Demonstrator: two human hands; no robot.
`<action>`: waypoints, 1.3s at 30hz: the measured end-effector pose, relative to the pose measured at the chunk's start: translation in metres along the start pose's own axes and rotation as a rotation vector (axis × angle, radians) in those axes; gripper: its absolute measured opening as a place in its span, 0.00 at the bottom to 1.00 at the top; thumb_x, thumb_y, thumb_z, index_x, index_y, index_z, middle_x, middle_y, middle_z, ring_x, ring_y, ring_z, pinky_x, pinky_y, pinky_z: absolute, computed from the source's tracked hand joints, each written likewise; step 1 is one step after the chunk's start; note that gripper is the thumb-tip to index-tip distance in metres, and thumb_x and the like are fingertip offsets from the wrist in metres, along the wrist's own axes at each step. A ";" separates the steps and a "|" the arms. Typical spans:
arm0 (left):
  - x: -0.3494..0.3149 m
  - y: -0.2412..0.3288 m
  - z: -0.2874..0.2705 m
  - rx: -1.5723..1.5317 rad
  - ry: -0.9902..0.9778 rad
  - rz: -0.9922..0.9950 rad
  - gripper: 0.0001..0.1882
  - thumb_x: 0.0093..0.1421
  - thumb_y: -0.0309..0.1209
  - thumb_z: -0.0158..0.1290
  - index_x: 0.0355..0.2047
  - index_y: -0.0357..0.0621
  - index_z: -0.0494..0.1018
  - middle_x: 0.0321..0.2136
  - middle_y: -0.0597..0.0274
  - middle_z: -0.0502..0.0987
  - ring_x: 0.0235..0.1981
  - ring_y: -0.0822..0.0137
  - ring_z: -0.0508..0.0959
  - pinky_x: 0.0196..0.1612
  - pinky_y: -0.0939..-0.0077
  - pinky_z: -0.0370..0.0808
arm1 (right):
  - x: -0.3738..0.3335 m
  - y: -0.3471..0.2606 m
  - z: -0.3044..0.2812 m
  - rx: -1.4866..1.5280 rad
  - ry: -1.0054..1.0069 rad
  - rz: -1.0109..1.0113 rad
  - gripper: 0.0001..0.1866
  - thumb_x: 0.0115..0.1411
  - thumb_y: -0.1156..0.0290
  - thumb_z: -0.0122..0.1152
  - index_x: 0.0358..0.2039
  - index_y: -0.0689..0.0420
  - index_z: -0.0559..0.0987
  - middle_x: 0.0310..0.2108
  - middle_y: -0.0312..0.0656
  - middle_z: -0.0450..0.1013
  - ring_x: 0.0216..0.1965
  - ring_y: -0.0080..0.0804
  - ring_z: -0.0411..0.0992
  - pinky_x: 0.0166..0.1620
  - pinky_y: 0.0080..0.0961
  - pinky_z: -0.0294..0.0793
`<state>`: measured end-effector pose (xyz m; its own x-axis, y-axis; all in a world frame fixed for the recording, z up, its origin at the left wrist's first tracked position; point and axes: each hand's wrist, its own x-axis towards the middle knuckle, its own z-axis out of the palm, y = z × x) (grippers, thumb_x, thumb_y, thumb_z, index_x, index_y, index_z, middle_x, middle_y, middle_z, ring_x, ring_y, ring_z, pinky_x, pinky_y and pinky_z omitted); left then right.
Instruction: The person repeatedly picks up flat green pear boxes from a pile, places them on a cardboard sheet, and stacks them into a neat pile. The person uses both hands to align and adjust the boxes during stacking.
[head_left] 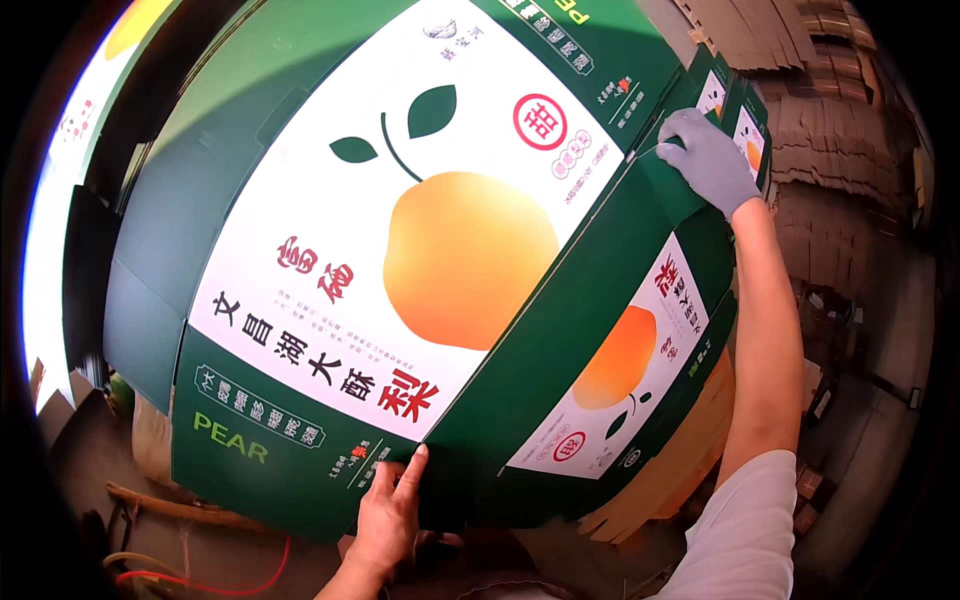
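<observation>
A large green cardboard box sheet [310, 200] spreads in front of me, with a white panel printed with a yellow pear and leaves. A crease runs diagonally across it, and beyond the crease a narrower green side panel [560, 400] bears a smaller orange-yellow pear. At the near edge, close to the lower end of the crease, my bare left hand [388, 510] pinches the cardboard, its thumb side uppermost. My right hand [705, 165], in a grey glove, grips the sheet by the upper end of the crease with curled fingers; its fingertips are partly hidden.
Stacks of brown flat cardboard [825, 140] stand at the far right. More brown cardboard [680, 450] lies under the side panel. A red hose or cable [270, 575] and a wooden bar [190, 508] are at the lower left, near a bright white panel [60, 220].
</observation>
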<state>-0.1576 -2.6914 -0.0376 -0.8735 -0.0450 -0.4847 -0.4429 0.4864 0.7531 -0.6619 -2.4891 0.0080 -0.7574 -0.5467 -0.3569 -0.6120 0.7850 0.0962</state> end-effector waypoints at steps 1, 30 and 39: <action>0.003 0.003 -0.001 -0.006 -0.001 -0.005 0.34 0.52 0.16 0.52 0.61 0.52 0.67 0.32 0.58 0.69 0.26 0.59 0.76 0.26 0.66 0.76 | 0.002 0.006 0.000 -0.004 0.001 0.008 0.11 0.59 0.62 0.56 0.38 0.54 0.76 0.48 0.40 0.70 0.46 0.45 0.72 0.48 0.38 0.71; 0.021 0.032 -0.022 -0.085 -0.126 -0.119 0.27 0.62 0.23 0.46 0.63 0.53 0.63 0.48 0.43 0.68 0.44 0.39 0.74 0.43 0.53 0.75 | 0.032 0.013 -0.008 0.015 -0.149 0.075 0.09 0.57 0.64 0.56 0.35 0.53 0.76 0.44 0.41 0.69 0.44 0.45 0.73 0.47 0.40 0.72; 0.021 0.030 -0.019 -0.082 -0.123 -0.117 0.27 0.62 0.23 0.47 0.63 0.52 0.63 0.49 0.42 0.69 0.45 0.38 0.73 0.44 0.54 0.75 | 0.031 0.013 -0.010 0.006 -0.134 0.075 0.09 0.56 0.65 0.55 0.35 0.54 0.76 0.44 0.42 0.69 0.43 0.46 0.73 0.46 0.40 0.72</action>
<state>-0.1928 -2.6945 -0.0163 -0.7861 0.0125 -0.6179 -0.5593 0.4112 0.7198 -0.6952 -2.4988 0.0074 -0.7639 -0.4429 -0.4694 -0.5530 0.8241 0.1223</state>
